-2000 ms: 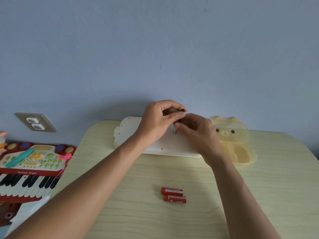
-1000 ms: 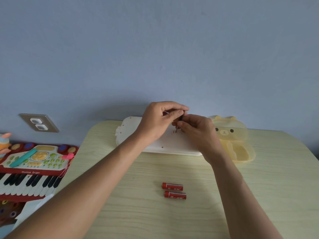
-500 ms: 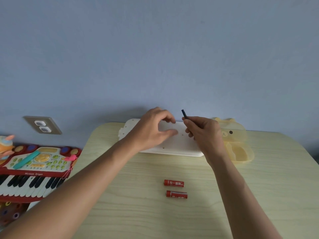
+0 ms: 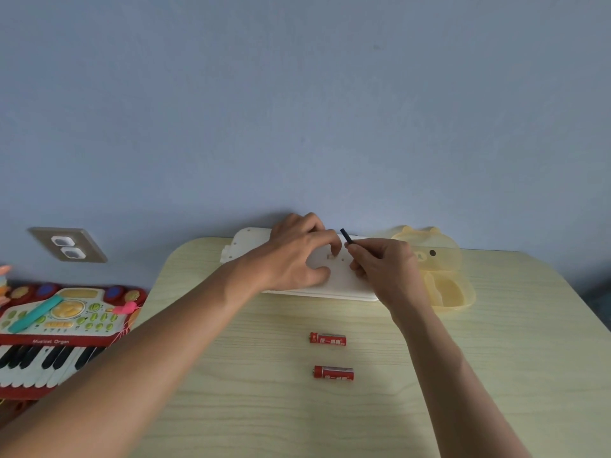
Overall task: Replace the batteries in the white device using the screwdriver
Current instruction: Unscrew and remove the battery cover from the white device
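The white device [image 4: 340, 280] lies face down at the far side of the wooden table [image 4: 496, 375], against the wall. My left hand [image 4: 297, 256] rests on its back with fingers spread and fingertips at a small recess near the middle. My right hand [image 4: 385, 266] hovers just right of that spot, fingers closed around a small dark screwdriver [image 4: 346, 237] whose black end sticks up past my knuckles. Two red batteries [image 4: 328, 339] [image 4: 333, 373] lie side by side on the table nearer to me, apart from both hands.
A translucent yellow bear-shaped box [image 4: 436, 269] stands right of the device. A red toy keyboard [image 4: 59, 325] sits off the table's left edge. A wall socket [image 4: 67, 247] is on the blue wall at the left.
Both hands were pinched together over the device's middle. The right hand has drawn back to the right with the screwdriver lifted; the left hand has opened and lies flat on the device.
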A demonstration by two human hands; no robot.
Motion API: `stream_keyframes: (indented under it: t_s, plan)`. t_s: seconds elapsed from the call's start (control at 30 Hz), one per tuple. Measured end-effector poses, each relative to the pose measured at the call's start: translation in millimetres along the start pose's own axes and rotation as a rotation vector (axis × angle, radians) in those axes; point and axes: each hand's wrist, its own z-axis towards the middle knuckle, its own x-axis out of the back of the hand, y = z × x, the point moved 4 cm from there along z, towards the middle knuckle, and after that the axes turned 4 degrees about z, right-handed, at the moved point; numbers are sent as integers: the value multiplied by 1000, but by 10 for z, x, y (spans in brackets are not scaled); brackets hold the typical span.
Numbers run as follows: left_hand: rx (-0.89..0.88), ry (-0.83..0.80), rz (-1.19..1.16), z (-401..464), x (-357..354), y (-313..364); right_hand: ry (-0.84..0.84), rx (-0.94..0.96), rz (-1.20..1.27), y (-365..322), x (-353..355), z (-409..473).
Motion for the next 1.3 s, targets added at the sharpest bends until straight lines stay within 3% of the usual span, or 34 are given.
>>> stream_keyframes:
  t_s: [0.43,0.67,0.87,1.0,1.13,1.3]
  plan:
    - [-35,-99,115,104,-83,58,35,0,-20,15,-28,-14]
    - [10,-130,-80,131,-8,0,87,-15,-24,20,-35,-17]
    - [-1,11,-290,44,65,-132,122,-20,-49,-36,-26,-57]
    - [84,118,-391,-82,140,-141,134,-14,-85,-52,-27,-63]
    - [128,141,-328,-403,305,-63,103,15,-142,-107,-36,-130]
    - [97,-19,-180,-990,212,19,-1,46,-305,-239,104,-399]
